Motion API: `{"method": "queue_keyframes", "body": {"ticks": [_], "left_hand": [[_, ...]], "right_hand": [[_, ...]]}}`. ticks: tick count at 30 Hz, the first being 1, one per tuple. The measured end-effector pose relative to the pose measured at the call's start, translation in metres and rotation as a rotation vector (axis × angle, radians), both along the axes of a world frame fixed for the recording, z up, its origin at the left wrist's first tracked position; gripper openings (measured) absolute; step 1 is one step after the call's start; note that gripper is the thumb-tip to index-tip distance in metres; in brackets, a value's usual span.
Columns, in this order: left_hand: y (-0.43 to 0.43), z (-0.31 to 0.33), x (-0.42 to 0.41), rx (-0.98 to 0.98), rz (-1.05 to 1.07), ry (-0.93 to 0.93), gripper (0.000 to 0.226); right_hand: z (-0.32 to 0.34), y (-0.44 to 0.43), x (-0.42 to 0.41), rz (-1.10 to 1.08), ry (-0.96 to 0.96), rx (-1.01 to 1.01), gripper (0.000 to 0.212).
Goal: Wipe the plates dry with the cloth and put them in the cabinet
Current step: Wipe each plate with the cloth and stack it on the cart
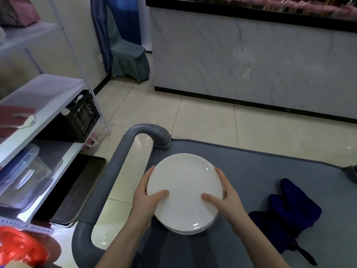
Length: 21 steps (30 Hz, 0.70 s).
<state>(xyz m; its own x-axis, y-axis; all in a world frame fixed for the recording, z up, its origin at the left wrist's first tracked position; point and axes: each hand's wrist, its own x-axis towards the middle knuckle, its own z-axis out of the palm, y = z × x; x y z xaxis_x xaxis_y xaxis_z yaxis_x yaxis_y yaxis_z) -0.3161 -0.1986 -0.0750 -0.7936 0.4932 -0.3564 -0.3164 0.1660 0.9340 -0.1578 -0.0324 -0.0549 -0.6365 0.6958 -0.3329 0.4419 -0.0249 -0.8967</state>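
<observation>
A stack of white plates (185,186) is over the grey cart top (260,171), near its left side. My left hand (146,198) grips the stack's left rim, thumb on the top plate. My right hand (224,196) grips the right rim the same way. I cannot tell whether the stack rests on the cart or is lifted off it. A dark blue cloth (287,215) lies crumpled on the cart to the right of the plates, untouched.
The cart's grey handle (123,163) loops at its left edge. A white metal shelf unit (44,105) stands at the left with a black crate (81,117), clear plastic boxes (23,175) and dark trays (77,190). A marble-fronted counter (251,60) stands across the tiled floor.
</observation>
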Motion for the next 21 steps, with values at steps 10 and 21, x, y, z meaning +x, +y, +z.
{"method": "queue_keyframes", "body": {"ticks": [10,21], "left_hand": [[-0.006,0.013,-0.010,0.012,0.090,0.006,0.070],[-0.021,0.016,-0.011,-0.050,0.140,0.045,0.068]], "right_hand": [[0.007,-0.010,-0.016,0.037,0.066,0.038,0.081],[0.019,-0.026,-0.036,0.088,0.065,0.043,0.075]]}}
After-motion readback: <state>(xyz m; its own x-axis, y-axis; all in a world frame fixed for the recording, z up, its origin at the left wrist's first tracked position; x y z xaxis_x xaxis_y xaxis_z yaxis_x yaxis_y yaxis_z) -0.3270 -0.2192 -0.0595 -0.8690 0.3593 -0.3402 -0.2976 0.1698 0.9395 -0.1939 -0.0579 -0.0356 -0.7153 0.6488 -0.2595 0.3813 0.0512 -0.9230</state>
